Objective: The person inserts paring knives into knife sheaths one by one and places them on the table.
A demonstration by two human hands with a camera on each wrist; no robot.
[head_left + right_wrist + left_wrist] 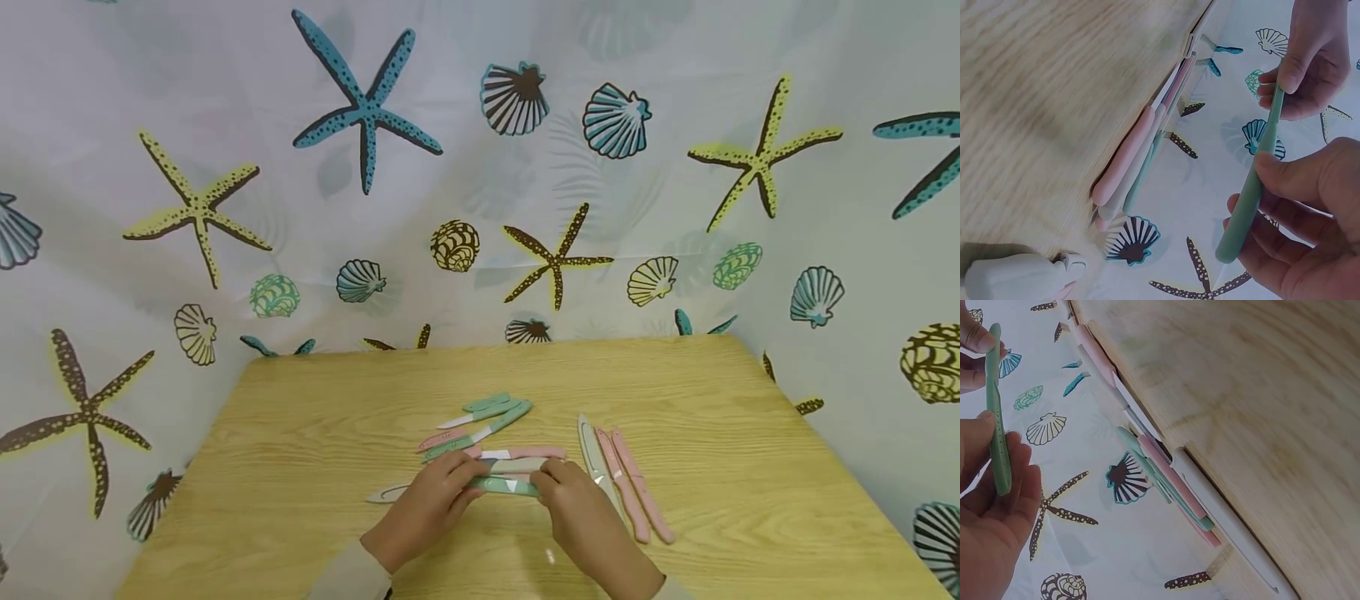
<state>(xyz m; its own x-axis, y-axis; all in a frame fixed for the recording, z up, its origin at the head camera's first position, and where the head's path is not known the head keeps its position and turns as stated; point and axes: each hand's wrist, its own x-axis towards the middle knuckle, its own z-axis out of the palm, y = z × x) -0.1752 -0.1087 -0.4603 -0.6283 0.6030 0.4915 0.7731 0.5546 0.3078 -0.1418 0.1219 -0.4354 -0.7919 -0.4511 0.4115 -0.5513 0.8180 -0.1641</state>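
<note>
Both hands grasp one green knife (pixel 498 484) in its green sheath (pixel 1000 447), held up off the table (pixel 300 467) in front of the person. The left hand (pixel 433 492) pinches the sheath between thumb and fingers; the right hand (pixel 573 504) grips the handle (pixel 1244 215). The wrist views show the blade covered (the head view has a pale patch between the hands, and I can't tell whether it is glare or steel). The knife's long axis runs left to right, nearly level, sheath end leftward and butt rightward.

Beyond the hands, a green-handled knife (pixel 491 412) lies with its blade bare, tip toward the lower left, just beside a loose green sheath (pixel 486 402). A pink sheath (pixel 441 439) lies near it. To the right, a white knife (pixel 590 446) and two pink knives (pixel 623 486) lie almost parallel, slanting away from the person, handles nearest.
</note>
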